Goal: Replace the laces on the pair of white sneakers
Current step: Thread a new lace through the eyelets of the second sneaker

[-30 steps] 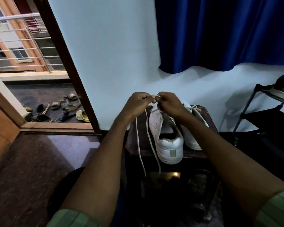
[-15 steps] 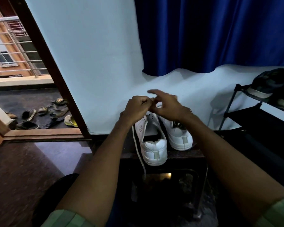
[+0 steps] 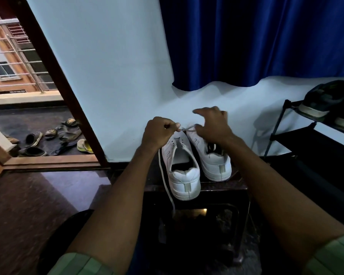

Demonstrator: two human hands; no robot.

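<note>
mid-frame, two white sneakers (image 3: 185,175) sit heels-near on a dark stand (image 3: 222,187); just beyond, the left hand (image 3: 159,133) pinches a white lace (image 3: 166,181) trailing down, the right hand (image 3: 213,126) pinching its end, other fingers spread

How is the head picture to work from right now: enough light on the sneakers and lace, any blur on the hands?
Head view: dim indoors, daylight only through the doorway; white sneakers and lace stand out, the dark stand below is murky; right hand fingers smear slightly, left hand sharper; wide-angle bends the door frame.
</note>
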